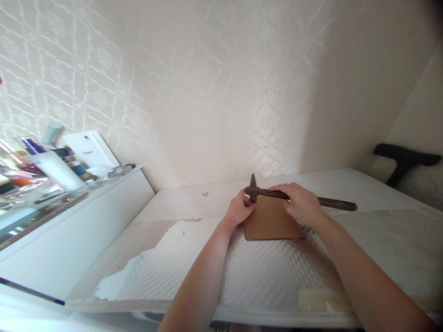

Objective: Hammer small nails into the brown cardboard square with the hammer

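My right hand [300, 203] is wrapped round the dark wooden handle of a hammer [334, 203], which lies nearly level across the view. The hammer's rusty metal head is over the far left part of a brown board [273, 223], possibly cardboard. My left hand [238, 210] is at the board's far left corner, right beside the hammer head. Its fingers are closed together, and whatever they pinch is hidden or too small to see. The board rests on a white quilted-pattern sheet [194, 258].
Several small dark bits, perhaps nails [205, 194], lie on the white table [180, 200] by the wall. To the left stands a white cabinet [86, 230] crowded with bottles and a white box [92, 150]. A black T-shaped object [403, 159] is at the right.
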Motion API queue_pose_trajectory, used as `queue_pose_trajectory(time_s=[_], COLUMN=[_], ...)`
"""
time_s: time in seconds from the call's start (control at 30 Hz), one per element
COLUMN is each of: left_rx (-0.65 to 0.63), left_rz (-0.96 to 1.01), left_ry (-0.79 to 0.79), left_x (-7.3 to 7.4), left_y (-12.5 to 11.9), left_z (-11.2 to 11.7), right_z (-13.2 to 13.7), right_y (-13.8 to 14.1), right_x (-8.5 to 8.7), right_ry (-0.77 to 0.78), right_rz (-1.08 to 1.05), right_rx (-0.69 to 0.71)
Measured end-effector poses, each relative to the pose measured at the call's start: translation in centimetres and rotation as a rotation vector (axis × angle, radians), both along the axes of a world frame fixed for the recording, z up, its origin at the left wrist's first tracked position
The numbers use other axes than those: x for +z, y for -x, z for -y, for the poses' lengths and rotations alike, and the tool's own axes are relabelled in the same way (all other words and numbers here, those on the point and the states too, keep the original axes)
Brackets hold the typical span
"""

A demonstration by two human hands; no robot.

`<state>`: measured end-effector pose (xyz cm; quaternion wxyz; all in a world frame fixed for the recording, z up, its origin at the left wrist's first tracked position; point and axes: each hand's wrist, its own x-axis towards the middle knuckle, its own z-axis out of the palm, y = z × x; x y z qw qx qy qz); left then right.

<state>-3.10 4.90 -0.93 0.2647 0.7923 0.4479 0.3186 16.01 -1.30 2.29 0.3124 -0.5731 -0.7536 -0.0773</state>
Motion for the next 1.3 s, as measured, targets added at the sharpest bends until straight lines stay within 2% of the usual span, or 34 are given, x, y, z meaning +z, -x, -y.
queue_pose_trajectory(time_s=[0.5,0.63,1.3], left_rx=[-0.023,-0.062,-0.191], left_rz=[0.023,0.044,0.183], left_ry=[0.033,0.048,0.252], left_x=[-0.14,-0.12,-0.14], left_y=[0.09,0.18,0.94], left_z=[-0.21,-0.25,-0.88], right_z=[-0.08,-0.06,-0.13], right_y=[-0.1,-0.11,-0.19], right_x=[-0.13,-0.1,-0.25], right_ry=[0.023,-0.011,0.009], right_rz=[-0.007,-0.028,-0.014], right_rx=[0.001,-0.033,-0.004])
